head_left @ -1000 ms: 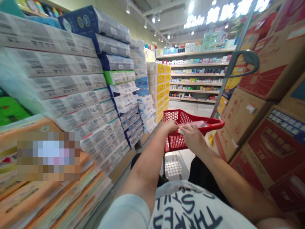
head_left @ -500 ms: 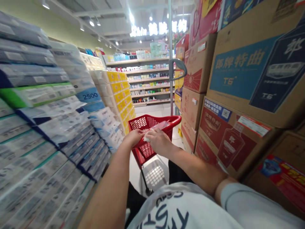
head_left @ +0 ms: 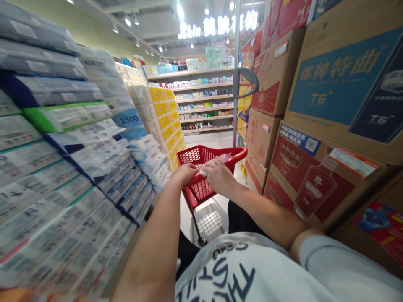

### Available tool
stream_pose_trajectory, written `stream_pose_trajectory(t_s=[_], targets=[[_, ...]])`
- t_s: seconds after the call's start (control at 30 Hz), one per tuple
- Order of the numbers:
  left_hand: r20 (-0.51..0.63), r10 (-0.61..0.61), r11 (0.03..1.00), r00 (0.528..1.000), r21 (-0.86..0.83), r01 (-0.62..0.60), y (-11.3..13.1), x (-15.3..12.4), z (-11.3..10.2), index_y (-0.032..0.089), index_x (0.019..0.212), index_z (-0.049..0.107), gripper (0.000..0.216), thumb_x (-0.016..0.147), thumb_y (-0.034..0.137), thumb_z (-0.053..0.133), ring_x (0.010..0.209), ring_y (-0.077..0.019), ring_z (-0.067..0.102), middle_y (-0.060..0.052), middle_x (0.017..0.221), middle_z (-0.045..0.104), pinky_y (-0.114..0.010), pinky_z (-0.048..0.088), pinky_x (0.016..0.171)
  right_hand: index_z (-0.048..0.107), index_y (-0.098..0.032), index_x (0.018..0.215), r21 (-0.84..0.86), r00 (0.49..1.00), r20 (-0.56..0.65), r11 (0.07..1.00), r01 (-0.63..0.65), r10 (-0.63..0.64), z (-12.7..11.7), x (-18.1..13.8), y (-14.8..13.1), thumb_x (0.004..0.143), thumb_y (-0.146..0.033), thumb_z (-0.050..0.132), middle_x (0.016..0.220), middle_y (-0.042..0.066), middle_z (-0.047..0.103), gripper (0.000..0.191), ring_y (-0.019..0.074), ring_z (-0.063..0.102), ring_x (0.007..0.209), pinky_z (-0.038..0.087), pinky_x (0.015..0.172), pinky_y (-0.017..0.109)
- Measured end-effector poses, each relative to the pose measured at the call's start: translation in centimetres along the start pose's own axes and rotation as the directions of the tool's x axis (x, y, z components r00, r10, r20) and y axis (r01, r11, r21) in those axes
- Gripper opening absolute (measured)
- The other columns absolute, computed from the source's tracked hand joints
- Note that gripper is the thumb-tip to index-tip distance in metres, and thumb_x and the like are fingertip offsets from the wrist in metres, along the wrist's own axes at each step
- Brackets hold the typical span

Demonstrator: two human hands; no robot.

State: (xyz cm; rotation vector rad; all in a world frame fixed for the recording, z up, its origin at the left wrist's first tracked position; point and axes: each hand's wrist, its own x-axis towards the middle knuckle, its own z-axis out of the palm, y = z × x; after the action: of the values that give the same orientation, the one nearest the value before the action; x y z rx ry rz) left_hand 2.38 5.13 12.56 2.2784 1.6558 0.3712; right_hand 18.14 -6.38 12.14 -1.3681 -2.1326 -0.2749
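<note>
A red plastic shopping cart [head_left: 201, 191] with pierced basket walls stands in front of me. My left hand [head_left: 185, 173] is closed over the left part of its rear handle bar. Farther right on the same bar rests my right hand [head_left: 219, 175], its fingers bent around a small crumpled white tissue [head_left: 203, 172]. The tissue lies close against the handle between the hands. Past my right hand, a clear panel with a pinkish tint [head_left: 224, 158] shows at the cart's top. My hands partly cover the bar.
Stacked packs of paper goods [head_left: 63, 176] line the left side, with yellow-and-white packs [head_left: 168, 121] farther on. Cardboard cartons [head_left: 333, 92] rise close on the right. A metal post with a grey loop [head_left: 247, 82] stands ahead, before product shelves [head_left: 204, 98]. White floor [head_left: 208, 138] runs between.
The view has swung slightly left, and the right-hand cartons look closer. The cart and both hands sit a little farther right in the picture; the hands keep their places on the handle.
</note>
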Motion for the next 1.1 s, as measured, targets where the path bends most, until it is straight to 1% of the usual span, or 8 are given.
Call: stream_pose_trajectory(t_s=[0.1, 0.23, 0.4, 0.57, 0.73, 0.87, 1.03, 1.1], targets=[[-0.013, -0.001, 1.0, 1.0, -0.006, 0.001, -0.02, 0.02, 0.02, 0.022, 0.095, 0.07, 0.03, 0.079, 0.045, 0.058, 0.09, -0.0181, 0.063, -0.004, 0.102, 0.071, -0.023, 0.045, 0.073, 0.062, -0.018, 0.103, -0.039, 0.999, 0.028, 0.999, 0.027, -0.026, -0.16, -0.07, -0.4, 0.086, -0.015, 0.049, 0.105, 0.007, 0.062, 0.022, 0.0209, 0.046, 0.105, 0.034, 0.094, 0.036], [-0.003, -0.002, 1.0, 1.0, -0.009, 0.002, -0.12, 0.16, 0.08, 0.022, 0.094, 0.07, 0.035, 0.077, 0.05, 0.059, 0.086, -0.0186, 0.064, -0.004, 0.099, 0.072, -0.024, 0.045, 0.068, 0.062, -0.017, 0.103, -0.088, 0.994, -0.044, 0.991, -0.101, 0.098, -0.03, 0.07, -0.43, 0.086, -0.018, 0.05, 0.105, 0.009, 0.062, 0.021, 0.0229, 0.045, 0.106, 0.033, 0.094, 0.038], [-0.015, 0.001, 1.0, 1.0, -0.006, -0.001, -0.42, 0.36, 0.16, 0.023, 0.095, 0.07, 0.031, 0.078, 0.047, 0.06, 0.087, -0.0176, 0.064, -0.003, 0.098, 0.072, -0.022, 0.045, 0.07, 0.062, -0.015, 0.1, -0.042, 0.991, 0.076, 0.993, 0.112, -0.109, 0.43, 0.38, -0.36, 0.086, -0.013, 0.049, 0.102, 0.008, 0.062, 0.019, 0.0189, 0.049, 0.1, 0.034, 0.095, 0.034], [-0.02, 0.012, 1.0, 1.0, -0.015, -0.012, -0.58, 0.44, 0.25, 0.023, 0.095, 0.07, 0.036, 0.077, 0.052, 0.06, 0.086, -0.0183, 0.064, -0.003, 0.098, 0.072, -0.023, 0.045, 0.071, 0.063, -0.014, 0.1, -0.068, 0.999, 0.023, 0.997, -0.029, 0.031, 0.27, 0.56, -0.13, 0.085, -0.014, 0.05, 0.1, 0.009, 0.062, 0.02, 0.0211, 0.047, 0.104, 0.035, 0.093, 0.035], [-0.017, 0.002, 1.0, 1.0, 0.003, -0.002, -0.41, 0.3, 0.22, 0.023, 0.095, 0.07, 0.032, 0.079, 0.047, 0.058, 0.087, -0.0181, 0.063, -0.004, 0.098, 0.072, -0.023, 0.044, 0.069, 0.063, -0.015, 0.097, -0.046, 0.992, 0.08, 0.993, 0.105, -0.101, 0.33, 0.54, -0.23, 0.086, -0.014, 0.048, 0.097, 0.007, 0.063, 0.019, 0.0195, 0.048, 0.098, 0.035, 0.092, 0.034], [-0.022, 0.003, 1.0, 1.0, -0.01, -0.003, -0.55, 0.33, 0.24, 0.023, 0.097, 0.07, 0.035, 0.077, 0.05, 0.059, 0.088, -0.0177, 0.063, -0.003, 0.1, 0.072, -0.022, 0.043, 0.066, 0.063, -0.015, 0.099, -0.041, 0.999, 0.021, 0.999, 0.028, -0.027, 0.3, 0.51, -0.04, 0.086, -0.014, 0.049, 0.098, 0.008, 0.063, 0.02, 0.0202, 0.047, 0.102, 0.035, 0.092, 0.034], [-0.015, 0.011, 1.0, 1.0, -0.004, -0.011, -0.67, 0.46, 0.25, 0.023, 0.096, 0.07, 0.031, 0.079, 0.046, 0.057, 0.087, -0.0169, 0.063, -0.003, 0.099, 0.072, -0.022, 0.044, 0.068, 0.064, -0.016, 0.096, -0.04, 0.985, 0.081, 0.987, 0.159, -0.155, 0.56, 0.67, 0.14, 0.085, -0.012, 0.049, 0.099, 0.007, 0.063, 0.019, 0.0194, 0.049, 0.096, 0.036, 0.091, 0.034], [-0.019, 0.01, 1.0, 1.0, -0.002, -0.01, -0.61, 0.39, 0.22, 0.023, 0.096, 0.07, 0.033, 0.079, 0.048, 0.057, 0.086, -0.0174, 0.063, -0.003, 0.099, 0.072, -0.022, 0.044, 0.068, 0.064, -0.015, 0.097, -0.06, 0.99, 0.071, 0.99, 0.124, -0.119, 0.61, 0.8, 0.37, 0.085, -0.012, 0.048, 0.099, 0.008, 0.063, 0.02, 0.0199, 0.049, 0.098, 0.036, 0.092, 0.034]])
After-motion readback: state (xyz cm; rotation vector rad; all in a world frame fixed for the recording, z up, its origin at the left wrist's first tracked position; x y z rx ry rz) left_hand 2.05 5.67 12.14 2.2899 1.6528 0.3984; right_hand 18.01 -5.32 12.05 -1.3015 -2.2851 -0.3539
